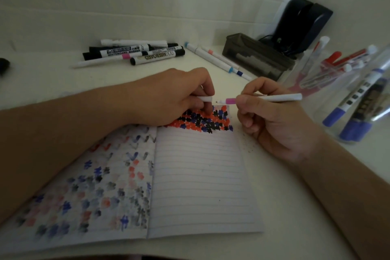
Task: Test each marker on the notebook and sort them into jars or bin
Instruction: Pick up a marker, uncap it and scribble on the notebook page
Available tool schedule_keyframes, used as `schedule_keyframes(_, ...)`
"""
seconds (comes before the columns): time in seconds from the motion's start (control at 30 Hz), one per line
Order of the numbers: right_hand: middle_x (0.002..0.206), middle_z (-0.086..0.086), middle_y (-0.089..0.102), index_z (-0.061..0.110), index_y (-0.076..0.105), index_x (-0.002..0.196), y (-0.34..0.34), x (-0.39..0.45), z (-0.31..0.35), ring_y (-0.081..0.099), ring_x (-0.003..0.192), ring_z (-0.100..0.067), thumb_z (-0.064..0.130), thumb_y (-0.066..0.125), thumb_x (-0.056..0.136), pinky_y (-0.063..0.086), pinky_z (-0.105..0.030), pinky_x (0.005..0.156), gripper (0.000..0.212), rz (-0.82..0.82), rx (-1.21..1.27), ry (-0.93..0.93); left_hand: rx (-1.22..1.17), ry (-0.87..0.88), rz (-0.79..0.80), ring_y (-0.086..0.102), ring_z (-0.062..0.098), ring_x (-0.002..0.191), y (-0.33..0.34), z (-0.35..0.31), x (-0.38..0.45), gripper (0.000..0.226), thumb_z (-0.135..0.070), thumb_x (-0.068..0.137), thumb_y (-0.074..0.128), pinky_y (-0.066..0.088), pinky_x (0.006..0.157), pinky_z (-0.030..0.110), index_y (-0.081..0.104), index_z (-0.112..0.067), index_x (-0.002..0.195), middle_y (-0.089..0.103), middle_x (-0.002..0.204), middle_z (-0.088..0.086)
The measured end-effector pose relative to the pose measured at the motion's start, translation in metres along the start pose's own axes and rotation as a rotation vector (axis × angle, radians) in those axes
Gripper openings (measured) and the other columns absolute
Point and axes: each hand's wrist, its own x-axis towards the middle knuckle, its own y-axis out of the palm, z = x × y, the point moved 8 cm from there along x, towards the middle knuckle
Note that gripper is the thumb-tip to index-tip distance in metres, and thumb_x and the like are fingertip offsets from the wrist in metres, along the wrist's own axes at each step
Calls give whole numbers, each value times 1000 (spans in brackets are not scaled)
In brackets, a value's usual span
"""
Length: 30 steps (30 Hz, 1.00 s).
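An open lined notebook [196,186] lies on the white table, with red, blue and black test marks along the top of its right page. My right hand [272,120] grips a slim white marker [272,98] with a pink band, its tip pointing left just above the page's top edge. My left hand [175,97] pinches the marker's white cap [205,99], a small gap from the tip. Two clear jars stand at the right, one [329,74] holding red markers and one [367,107] holding blue markers.
A pile of whiteboard markers [135,53] lies at the back of the table. Two slim markers [217,59] lie beside a dark bin [257,57]. A dark device [304,25] stands in the corner behind the bin.
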Motion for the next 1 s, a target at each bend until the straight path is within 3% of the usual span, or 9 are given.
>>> schedule_keyframes(0.1,68,-8,61,14,66,78,-3,1,-2,50,52,-17,4,66,92,39,-21,44,17,-9,-4,8,-39,12,-2,65,-10,102,1,-2,-1,19,-16,103,58,50,88,16,51,-33,110,74,104,-25)
schedule_keyframes(0.2,71,-10,65,11,70,83,-3,2,-4,53,54,-17,9,58,87,43,-23,46,13,18,35,22,-37,22,-7,65,-12,101,0,-5,-2,18,-17,103,58,50,85,11,53,-33,108,73,103,-28)
schedule_keyframes(0.37,81,-14,73,5,75,93,-3,2,-8,59,57,-19,15,51,80,47,-24,49,29,41,53,49,-28,11,-9,65,-12,99,-1,-6,-3,15,-22,103,58,51,87,18,54,-37,106,73,101,-28)
schedule_keyframes(0.47,91,-18,76,2,75,102,-6,0,-6,61,60,-19,13,51,90,48,-23,48,29,28,51,59,-16,-8,-49,66,-9,89,-5,-3,-3,9,-32,104,56,50,80,22,57,-39,108,73,93,-30)
schedule_keyframes(0.53,96,-18,78,7,75,104,-14,0,1,64,62,-22,9,58,100,49,-23,48,18,-27,-99,8,5,-20,-83,65,-5,80,-7,0,-2,10,-35,104,55,47,72,22,59,-42,110,73,88,-28)
schedule_keyframes(0.67,88,-4,79,21,76,93,-30,-4,17,68,62,-21,34,77,79,51,-25,50,19,-149,-460,-93,-7,-28,-118,65,-4,83,-8,5,-2,12,-32,105,54,43,71,16,61,-41,109,73,88,-25)
schedule_keyframes(0.77,74,14,74,31,76,92,-31,-6,21,63,57,-7,35,73,84,51,-17,52,9,-179,-710,-155,-21,-24,-124,65,-3,81,-9,6,-1,13,-31,106,52,43,69,15,61,-39,110,72,88,-23)
schedule_keyframes(0.83,73,22,70,38,72,91,-24,-5,19,59,58,-7,34,70,91,48,-17,52,4,-146,-829,-175,14,-34,-108,64,-1,79,-8,7,-1,16,-34,106,50,46,68,19,62,-40,114,72,87,-22)
schedule_keyframes(1.0,68,34,62,38,66,87,-15,-2,15,51,55,2,32,68,96,39,-10,50,11,-128,-945,-224,353,-12,-70,56,6,82,0,1,5,25,-34,108,40,46,79,32,61,-34,122,63,86,-13)
